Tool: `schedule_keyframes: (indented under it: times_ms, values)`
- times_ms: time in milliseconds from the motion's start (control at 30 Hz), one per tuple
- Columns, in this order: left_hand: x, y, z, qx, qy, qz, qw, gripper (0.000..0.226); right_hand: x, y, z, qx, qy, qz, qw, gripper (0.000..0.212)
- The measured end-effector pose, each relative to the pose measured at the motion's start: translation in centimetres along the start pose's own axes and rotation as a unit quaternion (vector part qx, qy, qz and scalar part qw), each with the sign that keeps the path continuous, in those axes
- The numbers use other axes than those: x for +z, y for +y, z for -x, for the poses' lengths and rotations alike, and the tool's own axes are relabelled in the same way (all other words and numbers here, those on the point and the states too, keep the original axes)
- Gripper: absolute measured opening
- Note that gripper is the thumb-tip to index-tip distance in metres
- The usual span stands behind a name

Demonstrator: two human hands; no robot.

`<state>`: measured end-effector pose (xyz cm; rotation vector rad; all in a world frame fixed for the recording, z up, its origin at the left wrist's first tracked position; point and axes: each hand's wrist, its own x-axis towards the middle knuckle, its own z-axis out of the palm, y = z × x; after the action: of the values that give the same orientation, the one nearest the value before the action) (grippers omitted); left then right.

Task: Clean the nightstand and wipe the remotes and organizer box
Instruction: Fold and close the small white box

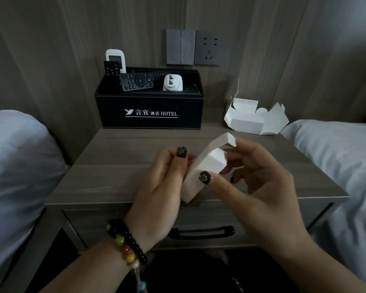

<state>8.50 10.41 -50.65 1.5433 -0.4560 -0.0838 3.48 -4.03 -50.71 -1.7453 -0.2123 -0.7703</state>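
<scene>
Views: I have one, head-worn, wide-angle.
Facing: I look forward and down at the nightstand (118, 166), with the wall behind it.
Nearness: both hands, left (160, 187) and right (256, 187), sit close below centre; the box (150, 111) is further back.
Edges: bedding fills both sides, bowed by the lens.
Overlap: none.

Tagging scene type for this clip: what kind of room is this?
Very likely a hotel guest room: the black organizer box is printed "HOTEL" and holds remotes, and the nightstand stands between two white-sheeted beds.
</scene>
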Motion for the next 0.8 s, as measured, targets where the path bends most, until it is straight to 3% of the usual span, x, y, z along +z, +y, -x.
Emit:
schedule_keyframes:
  times_ms: [133,300,467,567,800]
  values:
    - [-0.3,-0.4,-0.1,0.208,-0.012,-0.161,0.965,0.037,-0.6,0.4,-0.3,-0.007,0.054,0.040,0.998,0.041]
    - [0.1,-0.7,0.2,0.305,-0.066,-0.260,0.914,0.061,-1.0,0.0,-0.2,-0.024,0.078,0.066,0.995,0.036]
    - [0.7,-1.0,0.3,0.287,-0.062,-0.215,0.932,0.065,-1.5,0.2,-0.1,-0.018,0.028,0.065,0.997,0.028]
    - [0.7,-0.6,0.6,0.225,-0.092,-0.113,0.964,0.060,-2.1,0.4,0.0,-0.036,-0.012,0.056,0.998,0.025]
    - [0.1,-0.2,1.3,0.128,-0.172,0.006,0.977,0.040,-3.4,0.4,-0.3,0.050,-0.027,-0.081,0.995,0.036]
